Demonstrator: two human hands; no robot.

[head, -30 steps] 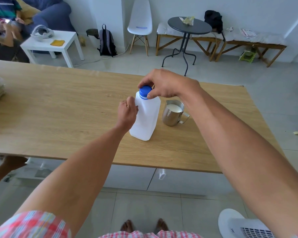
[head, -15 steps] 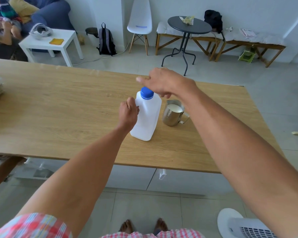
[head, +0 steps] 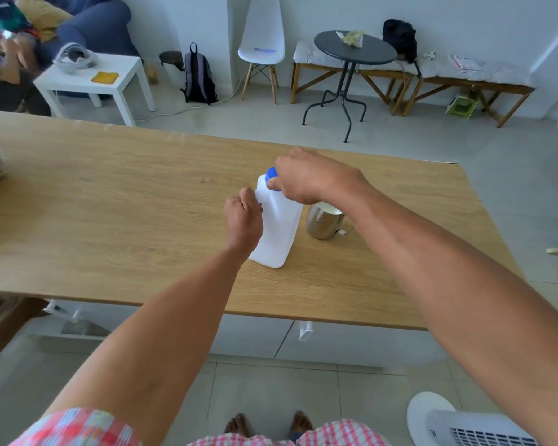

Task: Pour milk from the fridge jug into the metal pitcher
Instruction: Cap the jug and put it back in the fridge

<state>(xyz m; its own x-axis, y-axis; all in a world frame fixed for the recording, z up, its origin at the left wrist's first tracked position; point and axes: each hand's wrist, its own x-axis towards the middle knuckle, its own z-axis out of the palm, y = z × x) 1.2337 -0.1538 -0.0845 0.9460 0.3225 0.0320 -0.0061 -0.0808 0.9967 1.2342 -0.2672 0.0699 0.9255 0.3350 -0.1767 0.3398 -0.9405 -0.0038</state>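
The white jug [head: 276,226] stands upright on the wooden surface [head: 110,220], the left hand [head: 244,217] clenched on its handle side and the right hand [head: 306,180] wrapped over the blue cap [head: 271,175] — a grasping grip from above. Just right of that grip, near the jug's side and partly under the right wrist, sits the metal pitcher [head: 322,225]. The risk: a hard twist could tip the jug, or the forearm could knock the pitcher — spilling whatever it holds.
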